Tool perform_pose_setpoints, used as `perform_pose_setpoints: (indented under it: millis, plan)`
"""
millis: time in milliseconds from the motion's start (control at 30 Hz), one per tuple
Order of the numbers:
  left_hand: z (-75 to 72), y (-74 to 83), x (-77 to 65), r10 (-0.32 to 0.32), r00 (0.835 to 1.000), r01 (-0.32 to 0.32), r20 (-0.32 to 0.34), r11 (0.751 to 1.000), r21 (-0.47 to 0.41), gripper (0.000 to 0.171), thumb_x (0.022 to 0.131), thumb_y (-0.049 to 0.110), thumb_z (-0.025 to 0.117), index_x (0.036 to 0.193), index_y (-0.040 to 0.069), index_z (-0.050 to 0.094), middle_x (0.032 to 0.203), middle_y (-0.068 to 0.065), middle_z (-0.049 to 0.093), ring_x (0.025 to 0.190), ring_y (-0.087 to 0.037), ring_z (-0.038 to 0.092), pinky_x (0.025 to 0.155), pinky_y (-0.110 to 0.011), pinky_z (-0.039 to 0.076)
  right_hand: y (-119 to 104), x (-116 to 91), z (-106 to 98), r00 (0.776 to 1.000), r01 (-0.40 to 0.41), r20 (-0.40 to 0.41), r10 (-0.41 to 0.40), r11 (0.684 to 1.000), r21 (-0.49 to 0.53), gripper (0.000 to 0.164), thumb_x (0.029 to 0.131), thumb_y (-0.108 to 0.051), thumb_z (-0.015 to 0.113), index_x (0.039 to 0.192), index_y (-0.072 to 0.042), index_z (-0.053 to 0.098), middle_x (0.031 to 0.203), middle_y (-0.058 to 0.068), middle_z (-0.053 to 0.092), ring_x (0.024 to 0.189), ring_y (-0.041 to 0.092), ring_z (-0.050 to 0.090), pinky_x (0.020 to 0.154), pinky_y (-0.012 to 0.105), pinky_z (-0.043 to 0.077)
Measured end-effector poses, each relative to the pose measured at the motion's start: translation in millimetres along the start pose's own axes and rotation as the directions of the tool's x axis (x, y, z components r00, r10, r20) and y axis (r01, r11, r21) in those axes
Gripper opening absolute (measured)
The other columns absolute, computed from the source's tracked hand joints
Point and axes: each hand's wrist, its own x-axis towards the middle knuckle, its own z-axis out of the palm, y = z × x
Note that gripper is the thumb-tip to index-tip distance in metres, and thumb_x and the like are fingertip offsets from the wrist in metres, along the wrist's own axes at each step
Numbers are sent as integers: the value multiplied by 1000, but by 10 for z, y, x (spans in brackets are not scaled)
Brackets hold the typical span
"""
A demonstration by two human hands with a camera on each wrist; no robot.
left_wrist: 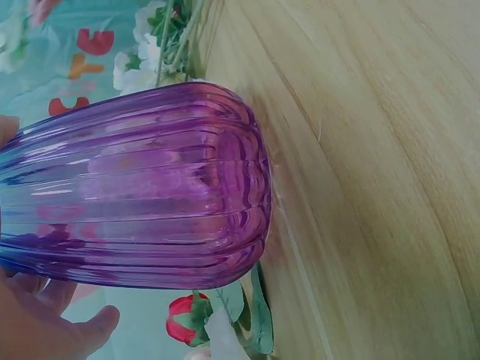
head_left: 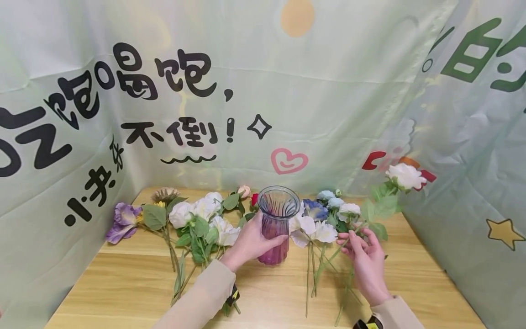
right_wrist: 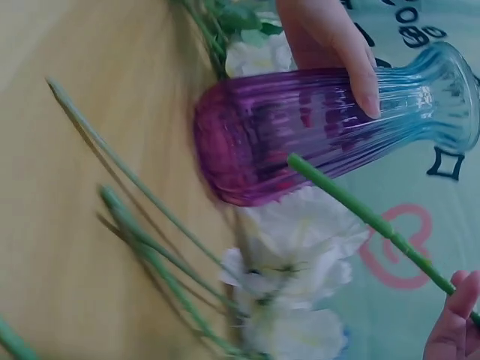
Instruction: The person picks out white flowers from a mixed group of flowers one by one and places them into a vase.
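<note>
My left hand (head_left: 248, 242) grips a ribbed glass vase (head_left: 279, 221), blue at the flared rim and purple toward the base. The vase is upright with its base at the tabletop, and the left wrist view shows no stems in it (left_wrist: 150, 187). My right hand (head_left: 367, 262) pinches the green stem of a white rose (head_left: 406, 176) to the right of the vase. That rose's head and leaves rise above the hand. In the right wrist view the cut end of its stem (right_wrist: 360, 208) points toward the vase, in front of its side.
White flowers (head_left: 223, 230), a purple iris (head_left: 124, 221) and a brown bloom (head_left: 165, 195) lie left on the wooden table (head_left: 263, 301). Blue and white flowers (head_left: 314, 210) lie right of the vase, stems toward the front. A red bud (left_wrist: 182, 319) lies behind. Printed cloth (head_left: 349, 114) walls the table's back and sides.
</note>
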Motion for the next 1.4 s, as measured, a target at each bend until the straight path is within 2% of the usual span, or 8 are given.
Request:
perform_pose_setpoints:
  millis: [167, 367, 500, 700, 800, 1200, 1300, 1400]
  plan:
    - [-18, -22, -18, -5, 1000, 6, -7, 1000, 17, 97, 73, 61, 69, 144, 11, 28, 125, -10, 57, 110, -25, 57, 92, -43, 49, -136, 94, 191, 988, 149, 51, -145, 985, -90, 36, 96, -15, 54, 128, -4, 43, 94, 11, 70, 78, 17, 66, 64, 24, 56]
    - [-14, -28, -53, 10, 1000, -10, -10, 1000, 15, 95, 73, 61, 69, 143, 11, 29, 124, -10, 58, 108, -24, 59, 91, -43, 50, -300, 250, 404, 949, 313, 59, -309, 946, -83, 26, 97, -18, 51, 114, 2, 48, 83, 13, 69, 64, 22, 64, 49, 23, 51]
    - [5, -33, -84, 8, 1000, -8, -8, 1000, 12, 97, 73, 61, 69, 144, 11, 27, 123, -10, 59, 106, -24, 59, 89, -42, 50, -414, 317, 558, 912, 409, 72, -405, 911, -54, 24, 98, -18, 50, 107, 3, 51, 80, 14, 66, 58, 22, 61, 44, 21, 47]
    - [20, -59, -85, 24, 999, -23, -30, 1000, 10, 95, 72, 61, 70, 142, 11, 30, 120, -9, 60, 104, -23, 60, 87, -41, 51, -633, 414, 815, 841, 520, 121, -527, 850, 85, 23, 97, -8, 51, 116, 3, 51, 81, 11, 65, 61, 17, 61, 46, 19, 47]
    - [33, -58, -55, 39, 999, -39, -31, 999, 14, 93, 72, 61, 71, 141, 12, 32, 119, -8, 60, 104, -22, 60, 88, -40, 51, -775, 474, 927, 808, 566, 100, -580, 812, 141, 26, 96, -6, 52, 120, 3, 49, 80, 12, 65, 61, 17, 62, 45, 19, 47]
    - [37, -23, -16, 37, 999, -36, -20, 999, 24, 96, 71, 60, 72, 144, 15, 29, 122, -7, 59, 107, -21, 59, 90, -40, 50, -1135, 600, 1280, 724, 663, 35, -689, 708, 243, 25, 96, -6, 51, 119, 5, 51, 77, 16, 63, 59, 22, 61, 48, 22, 46]
    - [32, -24, -7, 39, 999, -38, -25, 999, 26, 95, 72, 61, 71, 144, 14, 29, 121, -7, 60, 107, -21, 59, 89, -39, 50, -1090, 628, 1340, 716, 665, 78, -693, 712, 225, 23, 96, -5, 52, 117, 5, 52, 78, 15, 64, 60, 21, 62, 48, 22, 48]
    - [23, -21, 7, 45, 999, -44, -31, 999, 29, 95, 72, 61, 71, 143, 14, 30, 121, -7, 60, 107, -21, 59, 89, -39, 50, -986, 635, 1380, 734, 645, 135, -666, 745, 173, 21, 94, -3, 54, 114, 3, 53, 80, 14, 65, 61, 19, 63, 48, 22, 49]
